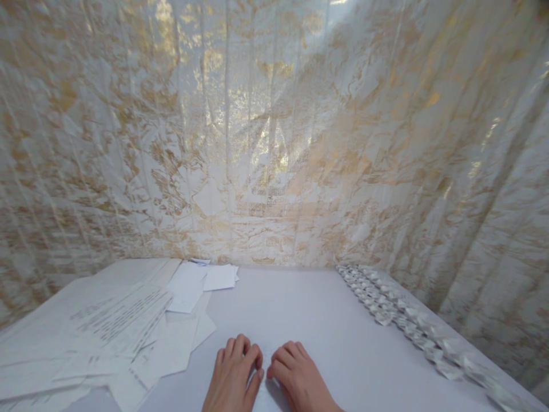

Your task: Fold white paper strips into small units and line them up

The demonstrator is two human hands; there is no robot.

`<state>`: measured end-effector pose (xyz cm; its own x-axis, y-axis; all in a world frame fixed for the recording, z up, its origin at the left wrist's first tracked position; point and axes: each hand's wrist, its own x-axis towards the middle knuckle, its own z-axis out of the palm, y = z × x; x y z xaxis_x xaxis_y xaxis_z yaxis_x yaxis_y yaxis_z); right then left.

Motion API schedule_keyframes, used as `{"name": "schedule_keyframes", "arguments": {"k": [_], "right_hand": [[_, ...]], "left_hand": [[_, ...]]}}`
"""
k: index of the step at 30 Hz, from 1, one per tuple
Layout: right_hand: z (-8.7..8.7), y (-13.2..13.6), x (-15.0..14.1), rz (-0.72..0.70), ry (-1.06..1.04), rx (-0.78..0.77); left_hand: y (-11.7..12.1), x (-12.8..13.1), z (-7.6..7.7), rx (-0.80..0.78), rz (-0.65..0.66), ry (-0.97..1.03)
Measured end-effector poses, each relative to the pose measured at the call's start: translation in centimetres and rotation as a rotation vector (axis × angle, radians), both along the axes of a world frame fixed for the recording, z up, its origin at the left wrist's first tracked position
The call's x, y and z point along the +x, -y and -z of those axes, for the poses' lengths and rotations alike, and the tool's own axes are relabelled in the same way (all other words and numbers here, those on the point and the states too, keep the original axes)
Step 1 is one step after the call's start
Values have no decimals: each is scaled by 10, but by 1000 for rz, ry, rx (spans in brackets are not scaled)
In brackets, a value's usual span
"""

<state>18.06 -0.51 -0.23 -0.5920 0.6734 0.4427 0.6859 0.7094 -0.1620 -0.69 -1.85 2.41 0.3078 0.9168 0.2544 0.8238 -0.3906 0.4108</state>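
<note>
Both of my hands rest side by side at the near edge of a white table (300, 303). My left hand (234, 375) has its fingers curled and pressed down onto the surface. My right hand (295, 375) is curled the same way, its fingertips almost touching the left hand's. Between and under the fingertips lies a small white piece of paper (266, 395), hard to tell apart from the table. Both hands seem to press or pinch it.
A loose pile of printed white sheets (111, 332) covers the table's left side. A long row of small folded paper pieces (412, 320) runs along the right edge. A white and gold curtain (274, 143) hangs close behind and to the right.
</note>
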Motion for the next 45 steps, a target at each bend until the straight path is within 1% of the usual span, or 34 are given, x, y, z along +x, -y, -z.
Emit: {"name": "schedule_keyframes", "arguments": {"k": [2,4,7,13,16,19,22,27,29,32,34,37,39,41,45], "right_hand": [[0,1,1,-48,48,41],[-2,2,3,-61,79,69],[-7,4,9,-72,109,69],[-28,8,31,-80,123,-65],[-34,8,36,-55,98,-112],[-30,7,32,-11,38,-141],[-23,5,25,-11,-3,-145],[-18,3,12,23,5,-123],[-17,3,9,41,16,-112],[-16,3,5,66,30,-102],[-14,2,2,84,40,-104],[-13,2,0,116,62,-123],[-15,1,-1,129,71,-148],[-18,1,0,133,72,-175],[-28,1,-2,147,70,-228]], "left_hand": [[0,1,1,3,-6,0],[0,2,2,6,-19,-7],[0,3,1,5,-27,-10],[-1,1,1,-6,-14,13],[-1,0,3,4,-7,22],[0,0,4,19,18,43],[0,-1,4,42,97,37],[-4,-6,6,47,151,-62],[-7,-7,8,111,177,-131],[-11,-7,15,296,202,-251],[-13,-6,20,375,204,-303],[-15,-5,28,424,222,-331],[-17,-6,30,448,238,-337],[-18,-8,30,459,240,-332],[-20,-11,24,456,241,-309]]}}
